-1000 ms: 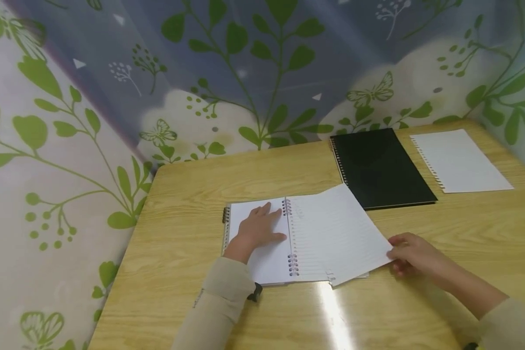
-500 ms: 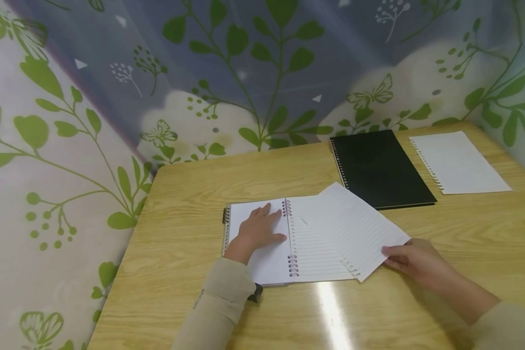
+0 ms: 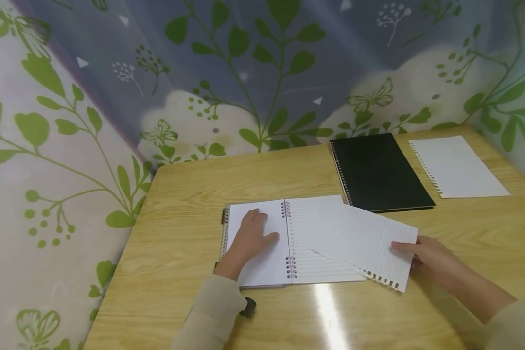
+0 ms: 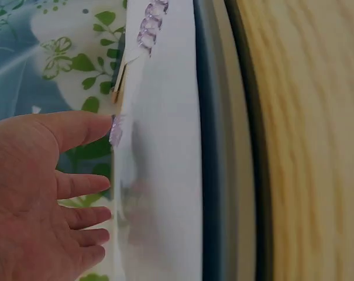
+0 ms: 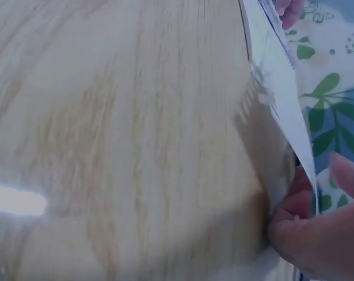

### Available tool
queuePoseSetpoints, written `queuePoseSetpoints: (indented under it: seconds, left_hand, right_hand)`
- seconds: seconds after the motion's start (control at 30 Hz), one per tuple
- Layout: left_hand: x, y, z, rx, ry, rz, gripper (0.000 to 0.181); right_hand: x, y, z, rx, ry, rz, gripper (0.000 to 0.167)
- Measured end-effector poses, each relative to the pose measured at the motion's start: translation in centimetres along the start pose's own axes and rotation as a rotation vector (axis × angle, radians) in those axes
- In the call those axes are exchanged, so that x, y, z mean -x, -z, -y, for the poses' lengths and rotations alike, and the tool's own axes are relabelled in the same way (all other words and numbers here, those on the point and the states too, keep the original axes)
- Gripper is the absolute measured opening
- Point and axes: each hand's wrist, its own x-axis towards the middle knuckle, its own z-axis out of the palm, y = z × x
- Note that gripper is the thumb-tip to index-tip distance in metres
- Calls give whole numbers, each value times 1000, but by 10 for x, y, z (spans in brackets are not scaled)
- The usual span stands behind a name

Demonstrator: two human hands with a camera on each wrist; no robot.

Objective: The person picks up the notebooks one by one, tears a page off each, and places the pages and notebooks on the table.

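Hands apart: left hand [image 3: 250,237] spread over open notebook [image 3: 269,266], right hand [image 3: 433,260] pinching lined sheet [image 3: 362,238], thumb uppermost.

Leafy-patterned wall [image 3: 245,73] behind wooden table [image 3: 192,182]

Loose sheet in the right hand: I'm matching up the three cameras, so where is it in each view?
Head: the loose sheet is right of centre, partly over the open notebook, gripped by the right hand.
Left wrist: I cannot make it out; the white page here is the notebook's.
Right wrist: a narrow strip at right, running down to the right hand.
Shared landmark: the wooden tabletop.
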Motion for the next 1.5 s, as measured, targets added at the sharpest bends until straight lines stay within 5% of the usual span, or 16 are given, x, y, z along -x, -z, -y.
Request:
queuePoseSetpoints:
  seconds: [0.2, 0.3, 0.4, 0.47, 0.67, 0.93, 1.17, 1.37, 1.5]
  left_hand:
    - [32, 15, 32, -58, 147, -186, 48]
    - [46, 18, 47, -67, 239, -202, 43]
    - [55, 18, 56, -68, 284, -193, 41]
    - [58, 17, 58, -58, 296, -193, 41]
    - [57, 14, 55, 25, 340, -192, 45]
    - [58, 9, 53, 85, 362, -213, 44]
    - [62, 10, 55, 81, 382, -206, 43]
    - [59, 10, 51, 35, 384, -177, 56]
    - [58, 8, 48, 32, 393, -168, 62]
  right_hand:
    - [1, 0, 4, 370, 91, -76, 62]
    - [0, 9, 10, 632, 179, -144, 49]
    - [-3, 19, 25, 786, 268, -179, 38]
    - [-7, 25, 40, 745, 293, -162, 35]
    - [-25, 41, 87, 382, 328, -59, 39]
    - [-80, 28, 111, 201, 275, -70, 49]
    - [-121, -11, 108, 147, 268, -85, 45]
    - [-130, -30, 108, 134, 236, -151, 51]
    - [-132, -34, 112, 143, 183, -119, 64]
